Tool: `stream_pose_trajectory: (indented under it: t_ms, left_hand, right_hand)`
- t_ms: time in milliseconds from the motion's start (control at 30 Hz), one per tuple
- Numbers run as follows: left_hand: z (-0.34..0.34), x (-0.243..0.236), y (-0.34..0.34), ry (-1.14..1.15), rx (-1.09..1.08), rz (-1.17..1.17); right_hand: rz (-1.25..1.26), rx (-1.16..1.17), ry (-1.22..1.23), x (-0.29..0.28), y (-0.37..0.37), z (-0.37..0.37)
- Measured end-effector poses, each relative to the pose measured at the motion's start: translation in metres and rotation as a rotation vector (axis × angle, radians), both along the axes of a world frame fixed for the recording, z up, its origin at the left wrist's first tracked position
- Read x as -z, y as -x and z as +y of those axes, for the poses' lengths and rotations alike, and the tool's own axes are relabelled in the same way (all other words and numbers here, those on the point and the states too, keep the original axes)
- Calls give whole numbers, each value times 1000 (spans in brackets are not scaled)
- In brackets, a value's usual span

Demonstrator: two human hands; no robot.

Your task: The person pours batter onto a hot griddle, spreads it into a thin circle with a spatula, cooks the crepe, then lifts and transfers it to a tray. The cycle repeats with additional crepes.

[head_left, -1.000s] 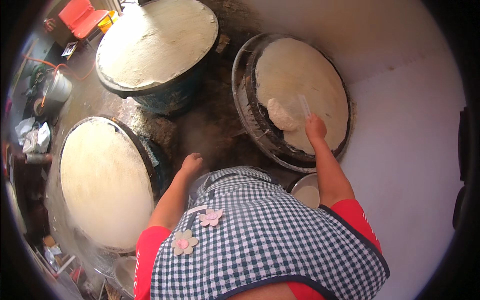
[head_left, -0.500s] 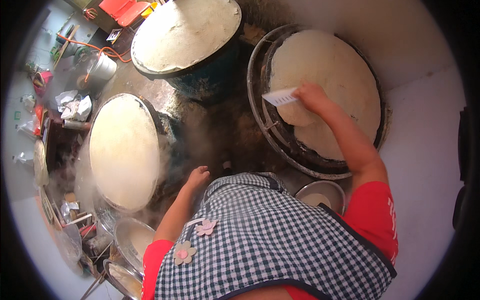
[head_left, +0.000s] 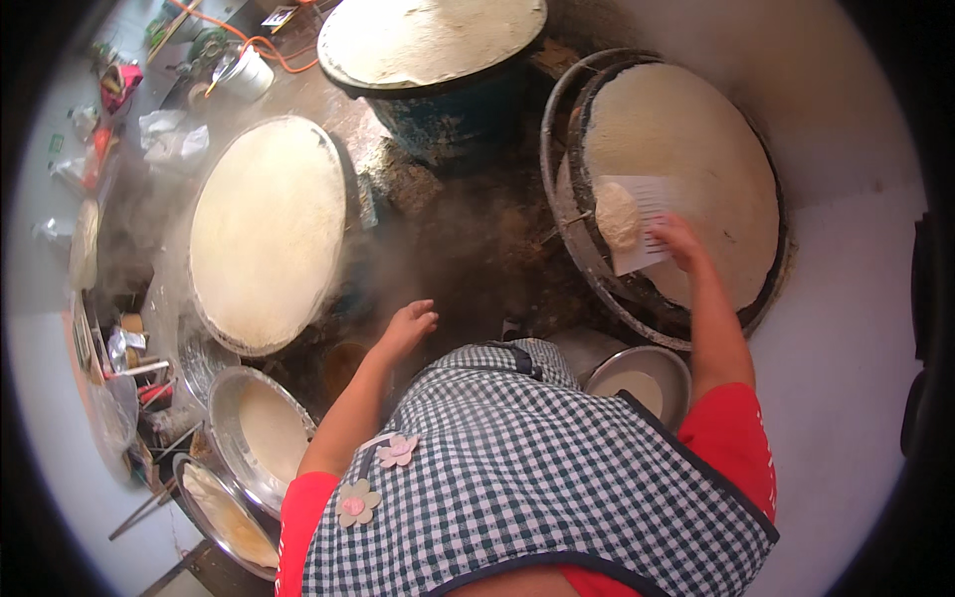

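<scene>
Scraper (head_left: 652, 204), pinched in my right hand (head_left: 678, 239), has turned, touching lump (head_left: 617, 219); left hand (head_left: 410, 323) empty, loosely bent. Sheet (head_left: 716, 159) looks spread; lump remains.

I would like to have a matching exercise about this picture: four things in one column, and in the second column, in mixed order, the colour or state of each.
Things:
1. Right hand
2. Left hand
3. Scraper
4. Apron

Colours and states:
A. White, with slots
B. Checked, with two flowers
C. Gripping something
D. Holding nothing visible

Right pairs: 1-C, 2-D, 3-A, 4-B
</scene>
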State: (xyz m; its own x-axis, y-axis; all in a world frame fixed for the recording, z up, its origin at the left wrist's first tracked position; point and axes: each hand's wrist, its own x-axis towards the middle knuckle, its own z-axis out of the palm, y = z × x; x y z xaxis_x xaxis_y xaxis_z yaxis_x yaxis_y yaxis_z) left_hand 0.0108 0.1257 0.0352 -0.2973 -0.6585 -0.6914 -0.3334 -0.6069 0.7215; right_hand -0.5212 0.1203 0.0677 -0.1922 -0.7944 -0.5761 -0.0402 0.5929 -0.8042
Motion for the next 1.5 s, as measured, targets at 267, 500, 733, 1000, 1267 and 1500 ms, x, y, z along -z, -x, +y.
stream_pose_trajectory:
  t_ms: [267,500,733,1000,1267,1500]
  left_hand:
    - [100,-18,-106,122,-202,37]
    - [240,25,-228,221,-890,220]
    - [330,21,-274,411,-1148,-102]
    - [300,1,-254,540,-835,-390]
    - [241,24,-290,740,-161,-403]
    - [202,-5,-285,230,267,-491]
  right_hand:
    - [-491,-841,138,-48,-407,-63]
    - [-331,-1449,105,-53,-691,-3]
    - [569,-1757,1351,31,-842,81]
    - [1358,-2411,1580,50,-806,73]
    - [978,-1580,934,-47,-677,2]
    - [-121,-350,297,-15,-442,10]
